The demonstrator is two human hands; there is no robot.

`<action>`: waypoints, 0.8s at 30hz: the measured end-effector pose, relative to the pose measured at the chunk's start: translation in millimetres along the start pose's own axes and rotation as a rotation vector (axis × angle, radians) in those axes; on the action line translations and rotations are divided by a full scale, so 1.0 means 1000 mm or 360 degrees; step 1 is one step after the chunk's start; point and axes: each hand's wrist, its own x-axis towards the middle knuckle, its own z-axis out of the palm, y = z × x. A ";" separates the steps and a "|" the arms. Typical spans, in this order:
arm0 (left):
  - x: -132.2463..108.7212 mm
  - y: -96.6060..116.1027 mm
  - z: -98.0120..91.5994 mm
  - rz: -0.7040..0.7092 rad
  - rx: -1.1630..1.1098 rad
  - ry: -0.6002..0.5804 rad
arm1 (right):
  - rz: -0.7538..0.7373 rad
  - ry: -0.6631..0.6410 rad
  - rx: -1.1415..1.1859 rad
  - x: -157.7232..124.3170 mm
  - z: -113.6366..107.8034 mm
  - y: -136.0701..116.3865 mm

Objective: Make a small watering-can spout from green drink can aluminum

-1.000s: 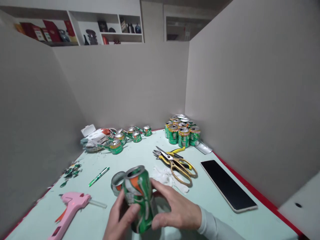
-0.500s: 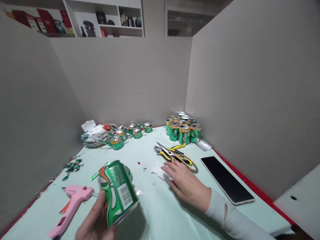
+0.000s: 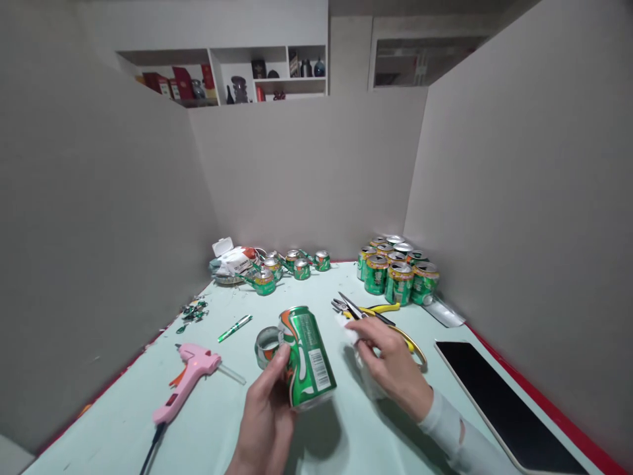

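My left hand (image 3: 270,402) is wrapped round a green can (image 3: 309,359), tilted above the table with its barcode side facing me. Behind the can, at its left, a cut can ring (image 3: 267,346) rests on the cloth. Fingers of my right hand (image 3: 390,359) are closed on a white tissue (image 3: 352,331), just in front of the scissors (image 3: 418,353) and the yellow-handled pliers (image 3: 386,308). A pink glue gun (image 3: 185,382) with a clear stick lies at the left, near a green strip (image 3: 235,328).
Whole cans (image 3: 399,282) are grouped at the back right. Short cut cans (image 3: 264,282) and a white bag (image 3: 240,262) sit at the back left, with green scraps (image 3: 192,315) nearer. A black tablet (image 3: 504,402) lies at the right. Grey partitions (image 3: 306,171) surround the table.
My right hand has picked up the tissue and curled its fingers. The view has shifted left, so the table things appear further right. The ring and green strip show more fully beside the can.
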 end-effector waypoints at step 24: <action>0.018 -0.034 0.037 0.0182 -0.0110 0.0008 | -0.0426 0.0382 0.0922 -0.020 0.004 -0.037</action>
